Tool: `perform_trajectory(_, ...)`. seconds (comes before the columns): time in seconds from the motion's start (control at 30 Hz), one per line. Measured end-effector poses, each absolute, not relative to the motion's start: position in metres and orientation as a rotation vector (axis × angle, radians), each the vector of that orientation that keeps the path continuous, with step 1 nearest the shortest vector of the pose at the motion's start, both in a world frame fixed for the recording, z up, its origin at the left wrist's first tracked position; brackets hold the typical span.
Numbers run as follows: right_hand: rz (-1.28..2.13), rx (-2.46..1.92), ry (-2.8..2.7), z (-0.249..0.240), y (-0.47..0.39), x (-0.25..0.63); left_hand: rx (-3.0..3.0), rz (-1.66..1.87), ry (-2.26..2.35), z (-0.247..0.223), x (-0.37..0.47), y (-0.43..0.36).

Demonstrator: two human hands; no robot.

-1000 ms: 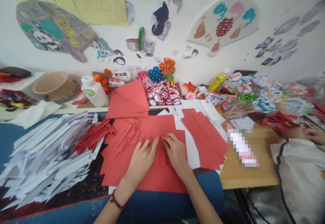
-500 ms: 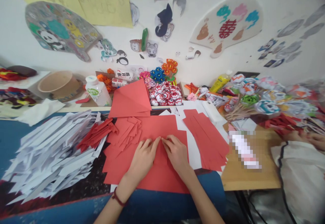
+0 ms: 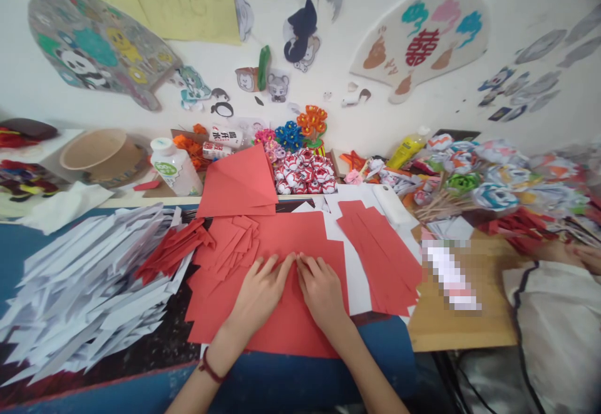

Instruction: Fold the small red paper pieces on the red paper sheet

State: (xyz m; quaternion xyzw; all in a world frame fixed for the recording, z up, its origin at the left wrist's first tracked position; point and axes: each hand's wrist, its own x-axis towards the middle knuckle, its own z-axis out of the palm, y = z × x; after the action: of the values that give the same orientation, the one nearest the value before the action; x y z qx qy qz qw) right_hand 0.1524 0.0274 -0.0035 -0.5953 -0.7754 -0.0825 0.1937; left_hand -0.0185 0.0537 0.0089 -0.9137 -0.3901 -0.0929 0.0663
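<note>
My left hand [image 3: 263, 285] and my right hand [image 3: 323, 292] meet fingertip to fingertip over large red paper sheets [image 3: 310, 336]. Their fingers are closed at a red paper piece that blends into the sheets, so its outline is mostly hidden. Up and to the left of my left hand lie folded red paper pieces [image 3: 237, 245]. Beyond them, a bundle of darker red folded strips [image 3: 176, 251] rests on a big heap of white folded paper strips [image 3: 94, 282]. Flat red paper strips [image 3: 375, 257] lie fanned out to the right of my right hand.
Behind the sheets stand a white bottle [image 3: 176, 170], red paper squares [image 3: 239, 182] and red-and-white folded paper balls [image 3: 305, 173]. Wrapped paper flowers [image 3: 498, 176] are piled at the right. A person's pale sleeve [image 3: 554, 320] shows beside the wooden board [image 3: 469, 332].
My hands stay together at the same spot on the red sheets, with the right fingers drawn slightly closer to the left. The whole view has shifted a little.
</note>
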Motion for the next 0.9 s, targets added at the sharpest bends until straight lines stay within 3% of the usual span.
perform_trajectory(0.9,-0.364,-1.596,-2.393,0.000,0.010,0.164,-2.857,-0.153,-1.097,0.016,-0.017,0.063)
